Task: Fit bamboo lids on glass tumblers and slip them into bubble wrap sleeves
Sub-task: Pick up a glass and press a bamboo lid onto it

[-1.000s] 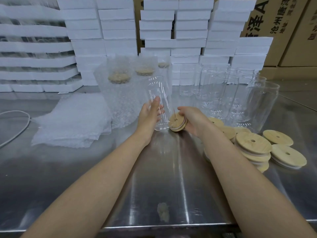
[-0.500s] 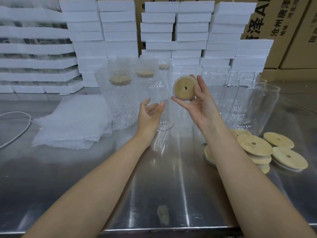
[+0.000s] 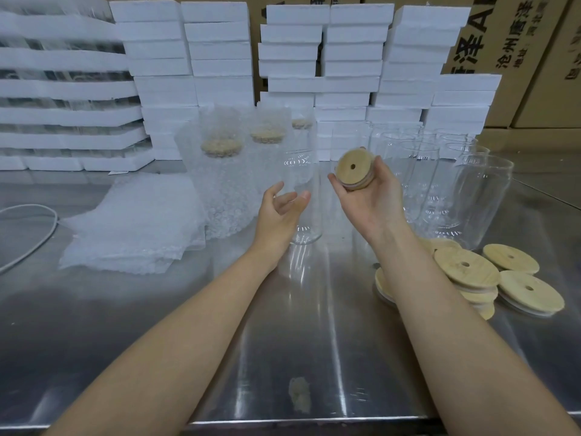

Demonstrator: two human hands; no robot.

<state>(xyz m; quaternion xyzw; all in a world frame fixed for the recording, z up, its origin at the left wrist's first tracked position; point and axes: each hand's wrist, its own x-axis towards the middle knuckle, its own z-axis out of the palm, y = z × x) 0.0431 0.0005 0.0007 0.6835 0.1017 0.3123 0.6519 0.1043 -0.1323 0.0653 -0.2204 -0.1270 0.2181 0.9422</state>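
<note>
We begin with the steel surface (image 3: 157,341), which fills most of the view. Along its far edge, from 10 to 1 o'clock, stand stacks of white foam blocks (image 3: 220,42), with brown cartons (image 3: 518,42) behind them. At 9 o'clock lies a flat pile of bubble wrap sleeves (image 3: 132,228). Just beside it, toward 11 o'clock, stand the wrapped tumblers (image 3: 220,190), already lidded. A cluster of bare tumblers (image 3: 471,190) waits at 2 o'clock, and the spare lids (image 3: 465,269) are heaped at 3 o'clock.

The tumbler (image 3: 303,184) we work on stands upright at 12 o'clock, its mouth uncovered. The left grip (image 3: 279,212) is released, with fingers loosely spread just beside the lower wall of the glass; we cannot tell if they touch it. The right grip (image 3: 371,199) is raised at 1 o'clock and grasps the bamboo lid (image 3: 353,168) by its edge, the wood face toward us.

The step in hand, as we judge it, is fitting this lid. To do it well, we should clasp the glass low down with the left grip, so that it cannot slide on the smooth steel. Then we turn the lid so its sealing side faces down, lay it level over the mouth and press evenly in the middle. A tilted lid would probably jam on one side or tip the glass.
</note>
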